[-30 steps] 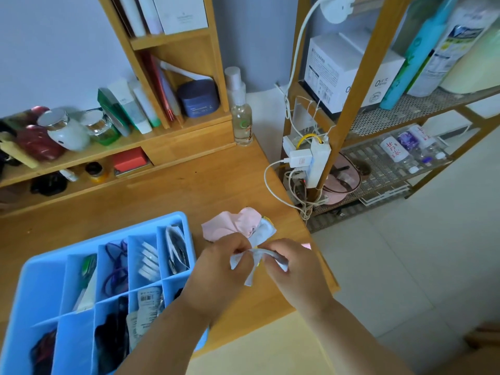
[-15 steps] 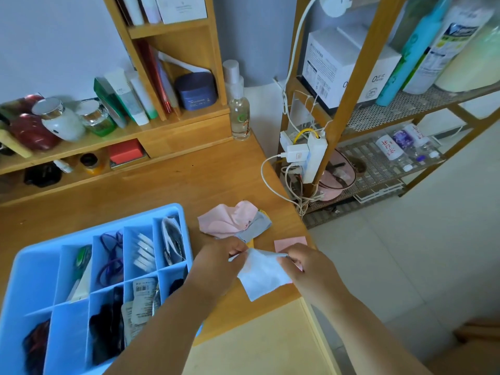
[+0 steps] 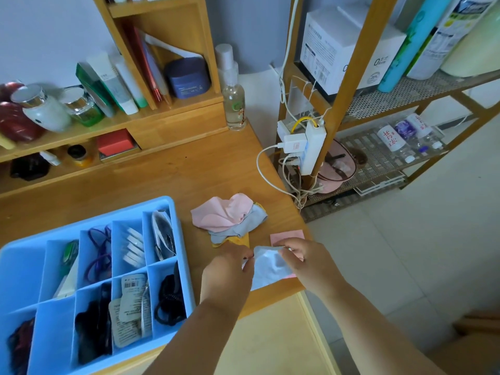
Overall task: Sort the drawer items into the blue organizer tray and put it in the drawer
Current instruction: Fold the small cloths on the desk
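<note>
Now | both hands (image 3: pixel 273 263) pinch pale blue cloth (image 3: pixel 266 269) | beside blue organizer tray (image 3: pixel 173 212)

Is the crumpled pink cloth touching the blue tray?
Apart. The head view shows bare wood between the pink cloth and the blue tray.

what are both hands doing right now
Left hand: closed, pinching the left edge of the pale blue cloth.
Right hand: closed, pinching the right edge of the same cloth.
</note>
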Action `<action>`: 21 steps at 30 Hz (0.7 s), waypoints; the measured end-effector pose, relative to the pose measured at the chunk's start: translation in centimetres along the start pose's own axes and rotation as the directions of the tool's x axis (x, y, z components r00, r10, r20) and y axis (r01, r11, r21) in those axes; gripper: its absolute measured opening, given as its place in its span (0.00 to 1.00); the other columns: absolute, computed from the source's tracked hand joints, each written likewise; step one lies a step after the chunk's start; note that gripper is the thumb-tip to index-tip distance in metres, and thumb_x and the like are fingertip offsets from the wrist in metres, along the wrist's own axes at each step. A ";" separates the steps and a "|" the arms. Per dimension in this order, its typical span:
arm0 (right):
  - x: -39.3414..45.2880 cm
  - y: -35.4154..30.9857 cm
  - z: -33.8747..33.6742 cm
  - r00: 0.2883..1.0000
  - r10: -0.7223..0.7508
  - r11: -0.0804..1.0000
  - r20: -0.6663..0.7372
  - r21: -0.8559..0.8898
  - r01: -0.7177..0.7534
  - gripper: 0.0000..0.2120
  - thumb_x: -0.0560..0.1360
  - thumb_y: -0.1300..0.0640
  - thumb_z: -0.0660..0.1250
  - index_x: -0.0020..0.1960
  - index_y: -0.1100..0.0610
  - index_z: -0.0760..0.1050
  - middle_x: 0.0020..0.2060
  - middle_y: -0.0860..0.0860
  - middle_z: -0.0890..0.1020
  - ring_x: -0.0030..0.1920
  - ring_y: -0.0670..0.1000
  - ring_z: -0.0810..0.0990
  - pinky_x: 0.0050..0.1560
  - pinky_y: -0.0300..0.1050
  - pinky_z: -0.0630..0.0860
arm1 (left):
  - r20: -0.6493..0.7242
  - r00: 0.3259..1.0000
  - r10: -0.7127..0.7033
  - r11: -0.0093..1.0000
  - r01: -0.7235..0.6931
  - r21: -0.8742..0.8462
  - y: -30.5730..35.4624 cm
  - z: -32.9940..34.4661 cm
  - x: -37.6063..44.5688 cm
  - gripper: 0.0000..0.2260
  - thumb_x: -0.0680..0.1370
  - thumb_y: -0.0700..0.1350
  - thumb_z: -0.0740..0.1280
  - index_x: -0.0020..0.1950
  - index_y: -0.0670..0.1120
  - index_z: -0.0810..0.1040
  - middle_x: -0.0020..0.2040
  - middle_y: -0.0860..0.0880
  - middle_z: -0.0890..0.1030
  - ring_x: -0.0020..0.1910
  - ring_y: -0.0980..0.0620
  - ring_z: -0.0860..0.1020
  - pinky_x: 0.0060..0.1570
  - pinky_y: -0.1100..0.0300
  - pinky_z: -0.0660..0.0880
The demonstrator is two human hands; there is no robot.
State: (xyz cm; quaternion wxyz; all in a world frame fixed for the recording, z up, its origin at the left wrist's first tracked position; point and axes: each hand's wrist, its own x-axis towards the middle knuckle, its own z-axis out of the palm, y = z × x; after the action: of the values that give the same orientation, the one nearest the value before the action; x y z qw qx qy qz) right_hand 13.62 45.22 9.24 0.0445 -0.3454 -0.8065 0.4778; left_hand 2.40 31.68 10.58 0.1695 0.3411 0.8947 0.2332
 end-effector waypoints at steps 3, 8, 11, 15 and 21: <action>-0.1 0.7 -0.3 1.000 -0.012 1.000 0.005 0.001 0.012 0.15 0.76 0.65 0.61 0.53 0.51 0.81 0.46 0.37 0.80 0.50 0.42 0.79 0.47 0.27 0.72 | -0.054 0.994 0.093 0.995 -0.095 -0.020 -0.5 0.9 -0.8 0.04 0.76 0.42 0.65 0.43 0.48 0.78 0.38 0.53 0.78 0.36 0.52 0.76 0.32 0.58 0.74; -0.2 2.7 0.1 0.971 -0.199 0.935 -0.131 -0.322 0.148 0.14 0.70 0.71 0.66 0.44 0.54 0.84 0.52 0.48 0.81 0.51 0.49 0.81 0.44 0.35 0.73 | 0.178 0.973 0.146 0.986 -0.159 0.058 -1.0 2.4 -2.7 0.15 0.76 0.43 0.61 0.61 0.55 0.77 0.60 0.58 0.73 0.63 0.58 0.71 0.58 0.64 0.71; -0.5 2.8 -0.1 0.954 -0.210 0.912 -0.214 -0.394 0.112 0.11 0.68 0.66 0.62 0.36 0.54 0.81 0.52 0.50 0.82 0.46 0.51 0.82 0.35 0.33 0.70 | 0.058 0.995 0.082 0.997 -0.081 -0.019 -1.6 2.6 -3.0 0.13 0.76 0.39 0.62 0.58 0.51 0.79 0.57 0.55 0.76 0.57 0.56 0.75 0.51 0.69 0.69; -0.3 1.4 -0.1 0.923 -0.259 0.930 -0.286 -0.330 0.159 0.09 0.69 0.66 0.64 0.41 0.53 0.79 0.43 0.45 0.80 0.41 0.45 0.77 0.38 0.24 0.65 | -0.043 0.993 -0.112 0.986 0.106 -0.129 -1.5 2.1 -1.3 0.10 0.78 0.40 0.61 0.57 0.48 0.76 0.54 0.51 0.74 0.52 0.51 0.76 0.49 0.63 0.70; -0.2 1.5 2.1 0.921 -0.389 0.787 -0.021 -0.527 0.321 0.15 0.62 0.64 0.65 0.43 0.50 0.84 0.34 0.46 0.77 0.31 0.48 0.77 0.31 0.35 0.66 | 0.050 0.956 -0.289 0.957 0.290 -0.030 -1.2 3.0 0.5 0.08 0.77 0.45 0.65 0.55 0.49 0.71 0.56 0.52 0.72 0.51 0.52 0.75 0.47 0.62 0.72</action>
State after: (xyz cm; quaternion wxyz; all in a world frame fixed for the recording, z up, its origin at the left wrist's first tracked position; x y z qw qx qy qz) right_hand 13.74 44.01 6.96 0.0920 -0.2166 -0.9500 0.2052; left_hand 2.79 32.13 7.39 0.2280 0.2084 0.9266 0.2147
